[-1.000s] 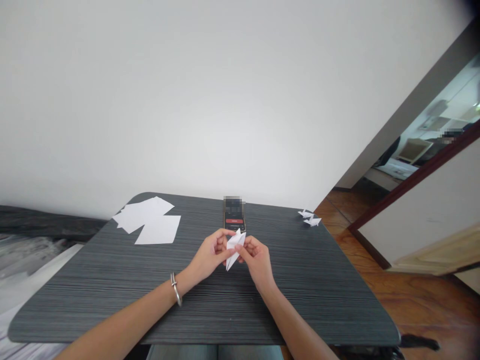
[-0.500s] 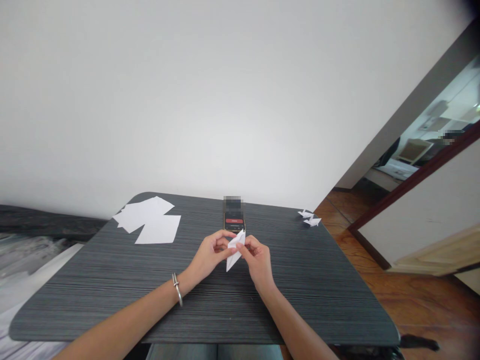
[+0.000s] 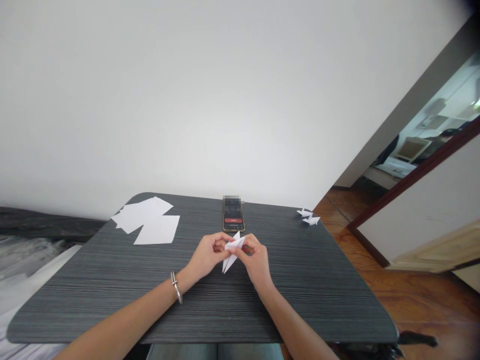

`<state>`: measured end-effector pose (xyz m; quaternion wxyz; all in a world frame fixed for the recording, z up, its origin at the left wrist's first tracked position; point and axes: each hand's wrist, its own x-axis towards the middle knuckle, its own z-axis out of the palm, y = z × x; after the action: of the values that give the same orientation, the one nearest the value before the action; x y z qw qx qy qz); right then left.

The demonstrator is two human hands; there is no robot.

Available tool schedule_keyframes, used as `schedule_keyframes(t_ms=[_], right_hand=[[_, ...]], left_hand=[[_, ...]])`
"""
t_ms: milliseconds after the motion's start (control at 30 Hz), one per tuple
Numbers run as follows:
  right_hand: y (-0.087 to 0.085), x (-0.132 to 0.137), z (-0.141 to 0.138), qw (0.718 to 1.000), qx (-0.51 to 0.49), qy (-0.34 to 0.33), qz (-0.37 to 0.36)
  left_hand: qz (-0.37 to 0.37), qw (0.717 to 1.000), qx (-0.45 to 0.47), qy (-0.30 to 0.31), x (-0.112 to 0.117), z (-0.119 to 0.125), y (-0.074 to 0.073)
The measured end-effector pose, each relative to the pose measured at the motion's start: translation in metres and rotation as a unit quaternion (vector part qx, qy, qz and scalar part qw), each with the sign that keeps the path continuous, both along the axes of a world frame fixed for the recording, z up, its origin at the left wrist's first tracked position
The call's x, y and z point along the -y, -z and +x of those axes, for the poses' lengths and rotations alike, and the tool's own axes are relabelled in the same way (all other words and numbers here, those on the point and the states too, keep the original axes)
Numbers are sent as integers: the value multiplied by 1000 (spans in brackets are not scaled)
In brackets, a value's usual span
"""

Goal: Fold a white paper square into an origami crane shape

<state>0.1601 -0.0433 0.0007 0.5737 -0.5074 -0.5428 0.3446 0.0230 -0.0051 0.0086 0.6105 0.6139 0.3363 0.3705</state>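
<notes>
A folded piece of white paper (image 3: 229,261) is held up between both hands, just above the dark table (image 3: 300,300). My left hand (image 3: 210,254) pinches its left side with thumb and fingers; a silver bangle is on that wrist. On the other side, my right hand (image 3: 257,256) grips the paper, its thumb pressed on the front near the middle. Two narrow points hang below the thumbs, and one point rises above a flap lying across the top. The fingers behind the paper are partly hidden.
White paper sheets (image 3: 157,229) lie overlapping at the table's back left. A phone (image 3: 233,215) is just beyond my hands. Two small folded paper figures (image 3: 311,220) stand near the back right edge. The wall (image 3: 240,125) rises behind the table.
The upper layer of the folded paper has come down into a crosswise flap, showing a separate point above it and two split points below. Both hands keep their hold.
</notes>
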Motion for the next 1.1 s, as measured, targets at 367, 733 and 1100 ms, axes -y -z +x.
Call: schedule_keyframes(t_ms=[367,733,1100], right_hand=[[4,-1,0,1000,0,10,15],[4,0,1,999,11,45,20],[-3,2,-2,999,-33,12,-16]], left_hand=[[-3,1000,12,2,1,1,5],[-52,998,25,-16,1,0,-2],[19,999,-13,-30,1,-1,-2]])
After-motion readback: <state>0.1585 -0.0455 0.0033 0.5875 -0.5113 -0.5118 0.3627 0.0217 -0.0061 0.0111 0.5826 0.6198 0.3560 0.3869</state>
